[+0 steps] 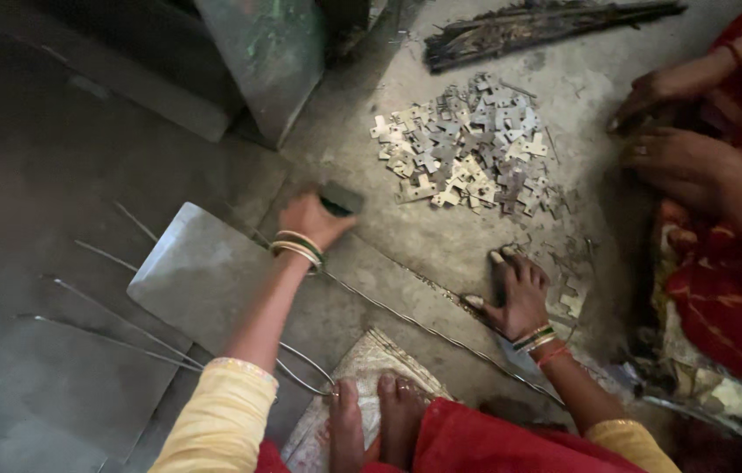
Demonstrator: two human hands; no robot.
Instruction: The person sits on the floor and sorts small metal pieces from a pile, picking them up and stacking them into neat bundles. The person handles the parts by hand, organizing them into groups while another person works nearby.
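Here, a dark block (341,198), blurred, sits in the closed left hand (311,219) above a metal sheet (200,271) on the floor (441,236). Right hand (518,293): open, fingers spread, pressed flat on the floor, holding nothing. Pile of small cross-shaped metal plates (467,149) lies ahead, between both hands. Twisted wire (424,328) runs beneath the wrists. Another person's hands (678,158) rest at the right edge.

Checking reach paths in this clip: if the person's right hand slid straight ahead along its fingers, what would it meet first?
Probably the pile of small metal cross-shaped pieces; the right hand lies flat, fingers pointing toward it across bare floor.
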